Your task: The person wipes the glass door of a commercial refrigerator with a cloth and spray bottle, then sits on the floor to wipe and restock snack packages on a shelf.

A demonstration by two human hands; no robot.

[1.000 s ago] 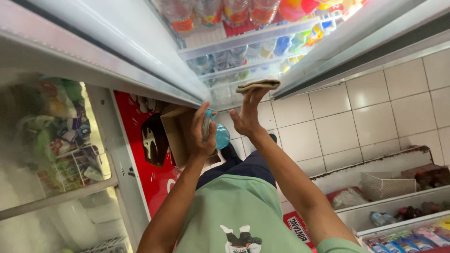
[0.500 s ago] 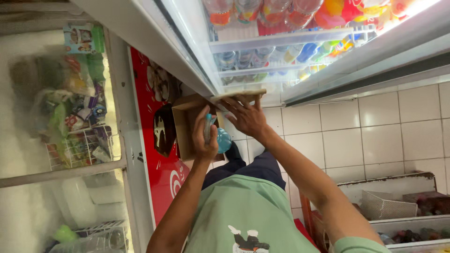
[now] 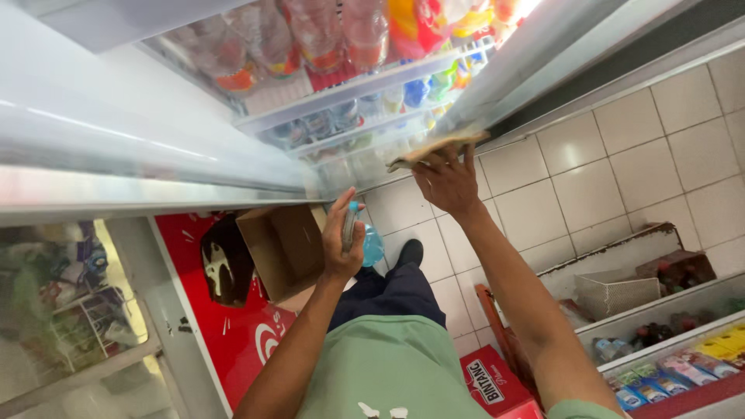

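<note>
Bottles (image 3: 341,39) stand on the cooler shelf (image 3: 365,81) — below left, a cardboard box (image 3: 283,248) on the floor (image 3: 543,194).

Open cardboard box (image 3: 283,248) beside red cooler panel (image 3: 233,334)

Blue spray bottle (image 3: 369,242); tan cloth (image 3: 434,147); brown box (image 3: 283,248); white tiled floor (image 3: 621,163); green shirt (image 3: 388,365); red panel (image 3: 240,334) at left.
</note>
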